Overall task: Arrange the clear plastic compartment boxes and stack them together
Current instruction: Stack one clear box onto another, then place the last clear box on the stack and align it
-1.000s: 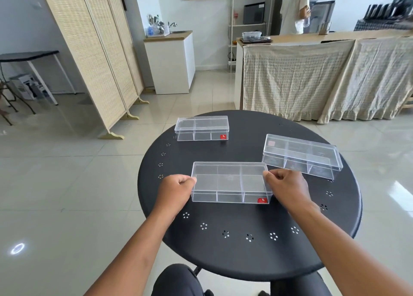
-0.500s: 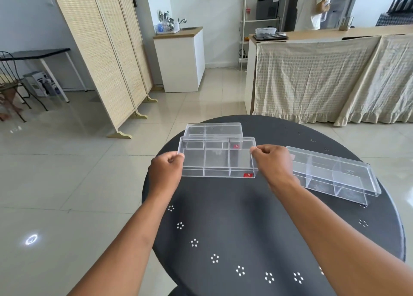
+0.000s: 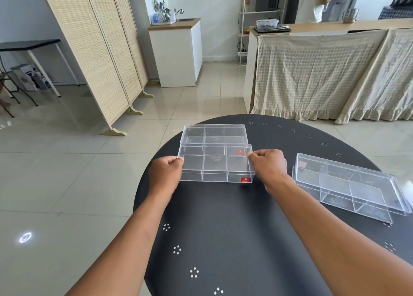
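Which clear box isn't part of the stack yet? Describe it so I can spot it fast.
Start at the round black table. Both hands, left hand and right hand, grip one box at the far edge, overlapping a second box behind it. The loose box lies alone on the right side, angled, untouched.

Bright daylight, floor [image 3: 67,184] glare, fisheye edges

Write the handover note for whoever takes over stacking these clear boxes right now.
Left hand and right hand: each pinches one short end of the held box.
Held box: raised, overlapping the near edge of the far box, not yet squared on top.
Third box: alone at the right of the black table.
Done: first box picked up.
Left: set it squarely on the far box, then add the third.
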### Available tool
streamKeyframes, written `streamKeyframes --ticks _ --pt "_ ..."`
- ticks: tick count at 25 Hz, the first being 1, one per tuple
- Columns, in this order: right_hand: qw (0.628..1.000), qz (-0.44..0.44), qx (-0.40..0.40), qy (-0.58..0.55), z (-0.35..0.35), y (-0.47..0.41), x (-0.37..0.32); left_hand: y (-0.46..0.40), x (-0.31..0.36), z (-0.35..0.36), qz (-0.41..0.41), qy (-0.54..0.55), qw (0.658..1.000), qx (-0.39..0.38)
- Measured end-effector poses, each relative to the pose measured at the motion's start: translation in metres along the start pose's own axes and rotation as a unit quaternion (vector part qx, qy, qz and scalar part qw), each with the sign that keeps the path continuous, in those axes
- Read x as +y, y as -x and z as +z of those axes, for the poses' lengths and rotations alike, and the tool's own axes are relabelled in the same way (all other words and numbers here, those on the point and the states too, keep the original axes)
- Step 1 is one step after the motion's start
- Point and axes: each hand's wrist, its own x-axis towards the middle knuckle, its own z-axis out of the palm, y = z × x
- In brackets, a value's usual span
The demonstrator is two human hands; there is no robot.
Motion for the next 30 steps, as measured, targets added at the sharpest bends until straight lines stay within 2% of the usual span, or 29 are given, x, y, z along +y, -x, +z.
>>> streamKeyframes --ticks 18,20,24,26,30 --pt "0.999 -0.042 -0.006 0.022 0.003 0.006 0.001 0.0 -0.004 -0.006 0.003 -0.014 1.0 -0.015" --pt "0.995 -0.087 0.009 0.04 -0.007 0.013 -0.003 0.01 0.005 -0.01 0.011 -0.014 1.0 0.009" --pt "0.984 -0.158 0.065 0.05 -0.058 0.03 -0.018 0.04 0.04 -0.017 0.093 -0.011 0.99 0.103" --pt "0.979 -0.169 0.104 0.046 -0.096 0.035 -0.017 0.055 0.053 -0.006 0.112 0.015 0.992 0.054" --pt "0.969 -0.145 0.193 0.049 -0.18 0.034 0.015 0.084 0.074 0.038 0.09 0.041 0.991 -0.089"
